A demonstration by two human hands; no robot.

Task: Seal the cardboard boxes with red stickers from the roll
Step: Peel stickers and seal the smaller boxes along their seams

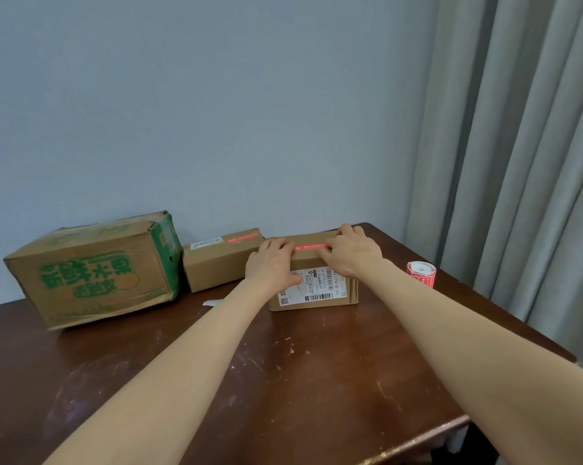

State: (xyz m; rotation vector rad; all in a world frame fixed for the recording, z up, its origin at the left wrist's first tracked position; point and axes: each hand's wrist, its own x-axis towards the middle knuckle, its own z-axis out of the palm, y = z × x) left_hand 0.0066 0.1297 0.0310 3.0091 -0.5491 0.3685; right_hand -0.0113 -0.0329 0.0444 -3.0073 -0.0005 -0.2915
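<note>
Three cardboard boxes are seen on the brown table (317, 380), which is set against a pale wall. The large box (92, 270), printed in green, is placed at the left. A small box (221, 263) is set just beside it, and one red sticker (242, 238) is stuck across its top. The third box (348, 292), marked by a white shipping label (311, 286) on its front face, is placed to the right of the small one and is worked on by two hands.

A second red sticker (308, 247) is laid along the top of the third box, between the hands. One roll of red stickers (421, 272) is stood on the table to the right of this box, apart from it and near the grey curtain (518, 146). One small white scrap (212, 302) is seen on the table in front of the small box.

The left hand (271, 266) is spread over the box's top left edge: its fingers are laid nearly flat at the sticker's left end, and the thumb is rested down on the label. The right hand (352, 251) is laid flat on the top, with the fingers stretched toward the far edge and the thumb pressed on the sticker's right end. Nothing is gripped by either hand.
</note>
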